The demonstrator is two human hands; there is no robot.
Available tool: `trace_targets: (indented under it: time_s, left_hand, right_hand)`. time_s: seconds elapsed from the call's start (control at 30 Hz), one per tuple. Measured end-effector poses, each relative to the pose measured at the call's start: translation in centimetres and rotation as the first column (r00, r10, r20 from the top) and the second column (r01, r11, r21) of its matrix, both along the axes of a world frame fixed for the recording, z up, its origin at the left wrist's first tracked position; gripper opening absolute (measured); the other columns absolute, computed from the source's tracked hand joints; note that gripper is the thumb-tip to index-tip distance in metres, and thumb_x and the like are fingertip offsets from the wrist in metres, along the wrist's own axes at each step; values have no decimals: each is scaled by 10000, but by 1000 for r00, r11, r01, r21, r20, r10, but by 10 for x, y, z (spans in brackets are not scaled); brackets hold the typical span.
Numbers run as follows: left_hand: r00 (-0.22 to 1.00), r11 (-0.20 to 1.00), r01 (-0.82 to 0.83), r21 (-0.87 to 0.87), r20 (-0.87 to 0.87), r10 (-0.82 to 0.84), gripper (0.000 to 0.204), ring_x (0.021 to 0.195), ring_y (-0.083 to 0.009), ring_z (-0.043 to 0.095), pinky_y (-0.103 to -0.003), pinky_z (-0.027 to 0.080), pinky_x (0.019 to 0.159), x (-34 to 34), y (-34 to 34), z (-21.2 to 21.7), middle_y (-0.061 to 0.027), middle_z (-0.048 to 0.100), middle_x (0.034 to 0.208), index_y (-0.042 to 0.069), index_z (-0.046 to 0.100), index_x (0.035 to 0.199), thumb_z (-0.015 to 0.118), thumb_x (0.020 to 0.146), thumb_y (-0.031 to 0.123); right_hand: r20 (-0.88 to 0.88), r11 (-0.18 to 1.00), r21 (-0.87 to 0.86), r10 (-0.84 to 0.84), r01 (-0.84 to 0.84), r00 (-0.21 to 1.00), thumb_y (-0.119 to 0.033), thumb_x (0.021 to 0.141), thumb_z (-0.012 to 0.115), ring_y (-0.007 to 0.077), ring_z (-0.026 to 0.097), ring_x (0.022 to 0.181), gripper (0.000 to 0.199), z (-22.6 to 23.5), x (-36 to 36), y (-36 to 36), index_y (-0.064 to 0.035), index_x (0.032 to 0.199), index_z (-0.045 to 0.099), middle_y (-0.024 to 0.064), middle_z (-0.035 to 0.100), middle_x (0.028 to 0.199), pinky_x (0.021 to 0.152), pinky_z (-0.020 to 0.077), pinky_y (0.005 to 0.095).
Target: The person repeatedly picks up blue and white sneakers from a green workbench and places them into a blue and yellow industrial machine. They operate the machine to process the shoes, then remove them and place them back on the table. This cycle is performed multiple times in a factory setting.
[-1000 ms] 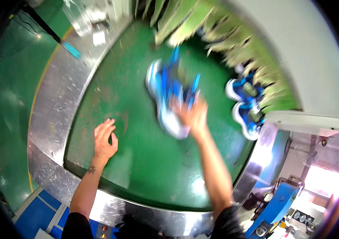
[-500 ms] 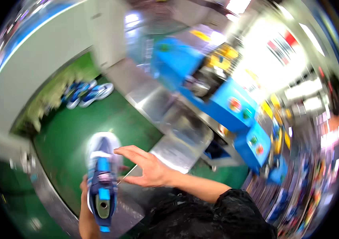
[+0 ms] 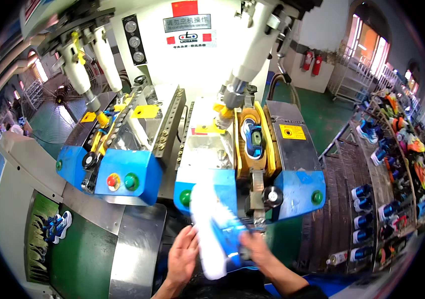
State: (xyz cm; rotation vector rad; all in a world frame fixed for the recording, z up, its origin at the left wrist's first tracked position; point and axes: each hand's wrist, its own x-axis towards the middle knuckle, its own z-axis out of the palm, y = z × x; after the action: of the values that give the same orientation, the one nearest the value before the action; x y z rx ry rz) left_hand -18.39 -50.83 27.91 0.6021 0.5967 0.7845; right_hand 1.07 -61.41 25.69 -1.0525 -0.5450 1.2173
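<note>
A blue and white sports shoe (image 3: 217, 234), blurred by motion, is held up in front of me with its white sole turned to the left. My right hand (image 3: 254, 247) grips it along the blue upper. Beside the sole, my left hand (image 3: 182, 255) is open with its fingers stretched upward; whether the fingertips touch the shoe I cannot tell. Beyond my hands stands a two-station press machine (image 3: 205, 180) with blue fronts. In its right station another blue shoe (image 3: 254, 134) sits between yellow side pads, below a white press arm (image 3: 252, 50).
Round buttons (image 3: 131, 181) stick out of the blue fronts. A metal plate (image 3: 140, 244) projects at lower left, near a pair of shoes (image 3: 59, 226) in a green-floored recess. To the right, a wooden rack (image 3: 332, 199) carries rows of shoes. A large fan (image 3: 59, 97) stands far left.
My view has swung from the recess to the press machine. The shoe, earlier in my left hand, is now in my right hand, turned sole to the left. My left hand has let go.
</note>
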Motion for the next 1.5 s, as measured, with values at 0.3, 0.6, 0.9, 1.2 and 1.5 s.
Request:
trace_targets:
  time_s: [0.3, 0.6, 0.9, 1.2, 1.5]
  left_hand:
    - [572, 647, 584, 490, -814, 100, 930, 1238, -393, 468, -420, 395, 1040, 355, 165, -25, -292, 415, 1358, -51, 186, 1445, 742, 779, 285]
    - [465, 569, 692, 445, -877, 120, 783, 1176, -353, 545, -405, 455, 972, 459, 225, -46, -249, 514, 1282, -63, 284, 1389, 685, 740, 111]
    - [830, 844, 491, 216, -409, -378, 807, 1112, -189, 561, -345, 458, 966, 190, 136, 88, -100, 570, 1235, 10, 444, 1380, 815, 708, 259]
    - [809, 925, -373, -77, -515, 283, 500, 914, -229, 644, -363, 543, 751, -54, -22, 27, -130, 625, 1076, -32, 439, 1333, 583, 917, 205]
    - [534, 907, -369, 203, -753, 386, 581, 1137, -305, 534, -396, 462, 959, -152, -114, -28, -249, 484, 1312, -33, 337, 1440, 531, 906, 88]
  right_hand:
    - [180, 740, 296, -664, 604, 726, -302, 966, 548, 254, 576, 1108, 481, -7, 137, -133, 52, 1288, 511, 161, 532, 1303, 962, 460, 386]
    - [188, 755, 97, -654, 649, 733, -297, 945, 568, 239, 561, 1121, 536, 3, 141, -127, 64, 1327, 464, 143, 539, 1293, 989, 438, 387]
    - [173, 792, -273, -519, 547, 837, -303, 942, 601, 201, 640, 942, 473, 38, 233, -17, 44, 1255, 529, 110, 641, 1102, 830, 530, 345]
    - [962, 840, -222, 104, 495, 254, -219, 848, 671, 434, 602, 1029, 586, -2, 349, 263, 122, 1257, 427, 293, 597, 1105, 909, 478, 480]
    - [978, 751, -186, 78, 634, 195, -327, 826, 661, 428, 552, 1130, 723, -3, 293, 258, 70, 1361, 379, 307, 556, 1223, 973, 445, 458]
